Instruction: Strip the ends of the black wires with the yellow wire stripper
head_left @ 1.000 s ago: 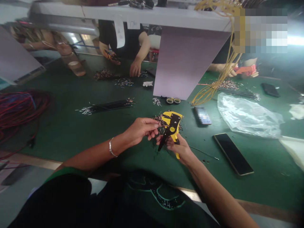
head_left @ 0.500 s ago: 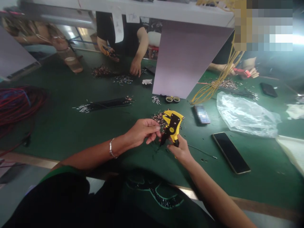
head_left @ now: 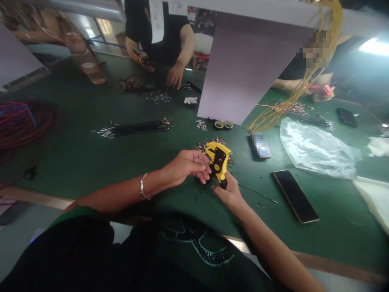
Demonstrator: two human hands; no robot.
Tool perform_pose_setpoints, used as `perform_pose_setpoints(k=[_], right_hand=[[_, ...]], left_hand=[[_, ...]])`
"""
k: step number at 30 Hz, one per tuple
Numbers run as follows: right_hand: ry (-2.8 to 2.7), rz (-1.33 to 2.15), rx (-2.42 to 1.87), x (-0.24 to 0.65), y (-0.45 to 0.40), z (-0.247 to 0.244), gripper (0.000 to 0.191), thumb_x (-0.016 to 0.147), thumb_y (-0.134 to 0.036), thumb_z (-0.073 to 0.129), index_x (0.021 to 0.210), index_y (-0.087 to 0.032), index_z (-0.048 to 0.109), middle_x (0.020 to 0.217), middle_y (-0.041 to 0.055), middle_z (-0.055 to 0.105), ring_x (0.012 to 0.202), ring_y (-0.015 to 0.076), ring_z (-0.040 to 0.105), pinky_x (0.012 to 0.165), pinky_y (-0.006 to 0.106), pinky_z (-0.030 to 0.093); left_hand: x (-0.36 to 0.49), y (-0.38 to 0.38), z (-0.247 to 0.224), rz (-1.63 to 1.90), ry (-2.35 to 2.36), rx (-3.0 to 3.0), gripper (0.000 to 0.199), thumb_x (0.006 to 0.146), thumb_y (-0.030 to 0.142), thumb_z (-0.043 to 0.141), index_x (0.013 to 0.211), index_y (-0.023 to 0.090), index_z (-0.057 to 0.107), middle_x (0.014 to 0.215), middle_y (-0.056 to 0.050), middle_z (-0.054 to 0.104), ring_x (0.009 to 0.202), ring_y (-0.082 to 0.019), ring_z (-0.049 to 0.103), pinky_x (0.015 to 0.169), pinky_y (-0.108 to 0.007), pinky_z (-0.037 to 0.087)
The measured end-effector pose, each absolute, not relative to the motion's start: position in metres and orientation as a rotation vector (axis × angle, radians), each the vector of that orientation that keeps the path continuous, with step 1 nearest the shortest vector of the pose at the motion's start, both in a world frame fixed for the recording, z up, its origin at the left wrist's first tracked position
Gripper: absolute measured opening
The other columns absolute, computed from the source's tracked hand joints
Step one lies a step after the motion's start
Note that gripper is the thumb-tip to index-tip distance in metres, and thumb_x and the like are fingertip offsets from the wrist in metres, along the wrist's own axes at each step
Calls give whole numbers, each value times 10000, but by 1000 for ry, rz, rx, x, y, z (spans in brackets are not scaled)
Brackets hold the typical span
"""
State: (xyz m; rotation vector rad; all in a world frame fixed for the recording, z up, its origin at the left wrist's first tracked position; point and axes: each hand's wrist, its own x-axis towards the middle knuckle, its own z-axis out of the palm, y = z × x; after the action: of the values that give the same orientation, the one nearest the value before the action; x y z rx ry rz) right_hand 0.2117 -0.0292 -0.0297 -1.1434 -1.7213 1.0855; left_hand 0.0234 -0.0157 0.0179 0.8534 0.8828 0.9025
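Right fingers (head_left: 227, 188) clenched round yellow wire stripper (head_left: 218, 162) handle; left fingers (head_left: 204, 170) half-curled, touching stripper's side, any pinched wire unclear.

A wire-working factory workshop, going by the long green-matted table (head_left: 63, 170) shared with other workers, among them a person in a black T-shirt (head_left: 161, 36); across it, bundles of thin black wires with bare metal ends (head_left: 136, 129), small heaps of cut metal-tipped wire pieces (head_left: 159, 96), a tangled coil of red and blue cable (head_left: 21, 125), a yellow-and-black wire stripper (head_left: 218, 162), and a hanging sheaf of yellow wires (head_left: 288, 103)
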Motion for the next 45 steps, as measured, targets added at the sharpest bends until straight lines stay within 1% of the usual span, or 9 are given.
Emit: perform_pose_setpoints(k=[5,11,18,20,25,31,38,42,45], right_hand=[[-1751,1052,-1113,214,-30,-34,252,643,-204,553,892,-193,588,679,-22,567,588,143,453,543,284,390],[-1814,1003,-1083,215,-30,-42,304,655,-192,551,958,-194,581,703,-24,578,597,149,472,564,291,416],[-1831,1011,-1062,216,-30,-46,454,654,-183,552,1107,-185,575,873,28,662,713,194,564,664,344,483],[-1839,1025,-1049,215,-31,-46,439,644,-179,547,1082,-185,579,889,35,662,731,200,569,671,348,485],[-1860,1022,-1102,215,-33,-45,272,644,-168,511,906,-197,576,687,-22,552,579,149,449,541,292,409],[-1898,886,-1088,218,-30,-40,341,661,-167,513,993,-197,585,824,23,651,675,188,559,632,335,490],[-1932,819,-1124,216,-33,-42,358,667,-167,535,1023,-210,545,808,9,647,658,179,560,633,331,503],[-1946,870,-1096,215,-34,-42,339,667,-155,551,1000,-219,539,801,12,633,652,184,555,620,342,502],[-1952,933,-1079,214,-32,-44,342,648,-160,565,983,-226,536,841,27,640,705,209,580,658,373,520]], left_hand=[[22,-16,18,863,878,843,207,731,192,705,879,120,580,724,-73,714,564,-167,685,531,-294,537],[21,-16,17,838,866,831,231,709,201,725,852,133,557,735,-78,724,552,-170,686,508,-282,525],[20,-15,12,838,904,792,243,700,200,746,882,118,606,737,-89,731,541,-173,681,492,-281,516],[20,-15,11,834,922,792,247,703,213,754,885,116,620,711,-81,726,518,-165,668,475,-273,501],[22,-15,8,849,934,786,215,703,200,748,861,104,637,667,-70,706,504,-160,654,492,-290,513],[22,-15,9,873,886,793,210,725,236,759,839,107,639,676,-66,701,520,-158,652,487,-291,521],[25,-17,16,861,879,797,150,745,209,731,792,102,636,675,-57,689,510,-134,638,499,-283,529],[24,-16,19,849,890,789,123,746,187,715,776,101,633,661,-56,682,507,-134,632,496,-284,525],[22,-15,18,839,889,785,132,740,188,727,779,105,632,670,-55,685,518,-133,634,507,-284,520]])
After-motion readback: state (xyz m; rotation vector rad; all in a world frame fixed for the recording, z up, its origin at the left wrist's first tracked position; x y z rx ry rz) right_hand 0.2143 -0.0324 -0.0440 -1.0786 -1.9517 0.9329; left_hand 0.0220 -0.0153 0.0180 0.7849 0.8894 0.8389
